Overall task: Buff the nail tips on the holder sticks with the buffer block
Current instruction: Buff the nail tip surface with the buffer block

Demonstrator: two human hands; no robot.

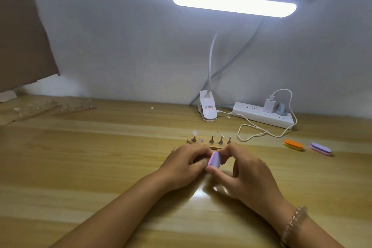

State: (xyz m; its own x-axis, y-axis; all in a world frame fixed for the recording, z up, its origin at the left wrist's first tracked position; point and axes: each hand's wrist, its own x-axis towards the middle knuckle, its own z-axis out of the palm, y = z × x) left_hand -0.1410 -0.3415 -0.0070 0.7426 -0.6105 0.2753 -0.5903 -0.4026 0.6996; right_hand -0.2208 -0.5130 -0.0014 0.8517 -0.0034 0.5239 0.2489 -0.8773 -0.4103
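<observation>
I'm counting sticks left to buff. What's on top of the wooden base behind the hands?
Four holder sticks stand on the wooden base, plus one bare metal disc. The left hand and the right hand, gripping the buffer block, cover the base's near edge, hiding anything there.

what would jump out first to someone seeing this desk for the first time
The glowing lamp bar, high in the view, grabs the eye first. Below it, over the middle of the desk, the right hand pinches a purple buffer block right by the curled left hand. Just behind them a wooden stand holds four holder sticks.
</observation>
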